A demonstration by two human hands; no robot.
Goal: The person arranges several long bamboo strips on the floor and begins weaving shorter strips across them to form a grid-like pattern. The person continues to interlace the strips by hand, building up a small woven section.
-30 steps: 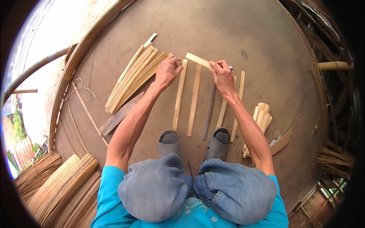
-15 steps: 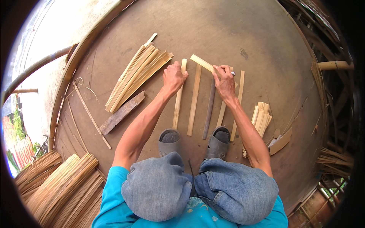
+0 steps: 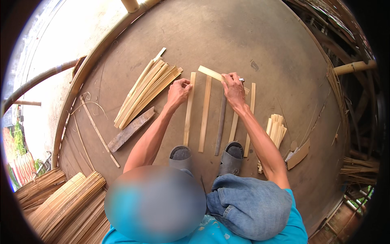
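Observation:
Several long, flat bamboo strips lie side by side on the floor in front of my feet, among them a pale one (image 3: 189, 114), another pale one (image 3: 206, 110) and a dark one (image 3: 220, 126). With curled fingers, my left hand (image 3: 178, 92) pinches the leftmost pale strip near its far end. My right hand (image 3: 234, 90) is closed on a pale crosswise strip (image 3: 210, 72), which slants over the far ends of the others. Part of that strip is hidden under the hand. Something small and shiny shows at a right finger.
A fanned bundle of bamboo strips (image 3: 146, 91) lies to the left, beside a dark wooden piece (image 3: 131, 129). A short bundle (image 3: 277, 128) and a cardboard scrap (image 3: 298, 154) are at the right. Large stacks of slats (image 3: 67, 203) fill the lower left. My sandals (image 3: 231, 158) flank the near strip ends.
The whole view has shifted a little. My left hand has drawn slightly back along the leftmost strip's edge. The right hand keeps hold of the crosswise strip.

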